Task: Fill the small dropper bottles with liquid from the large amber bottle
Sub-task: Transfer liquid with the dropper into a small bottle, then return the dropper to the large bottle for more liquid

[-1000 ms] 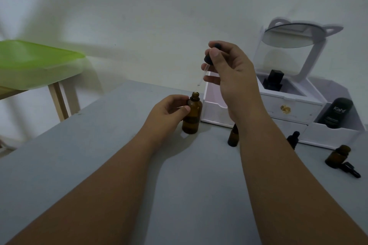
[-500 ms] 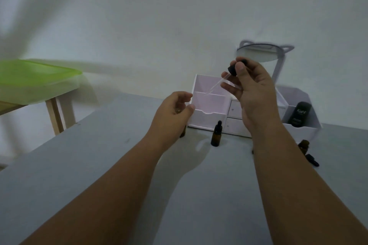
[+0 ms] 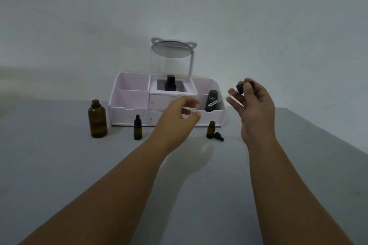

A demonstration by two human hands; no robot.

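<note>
The large amber bottle (image 3: 97, 119) stands uncapped at the left of the grey table (image 3: 59, 165). A small capped dropper bottle (image 3: 137, 127) stands to its right. Another small amber bottle (image 3: 210, 129) stands open near the middle, a black dropper cap (image 3: 218, 136) lying beside it. My right hand (image 3: 253, 109) pinches the black bulb of a glass dropper (image 3: 221, 100), its pipette pointing down-left. My left hand (image 3: 179, 115) hovers above the table between the two small bottles, fingers loosely curled, holding nothing that I can see.
A white cosmetic organizer (image 3: 131, 111) with drawers and a round mirror (image 3: 171, 49) stands against the wall behind the bottles. A dark tube (image 3: 211, 100) stands in its right compartment, a black bottle (image 3: 170, 83) in the middle one. The table's right edge runs diagonally.
My left hand let go of the large amber bottle and moved right. My right hand carried the dropper rightward and lower. The camera view turned right, bringing the whole organizer into sight.
</note>
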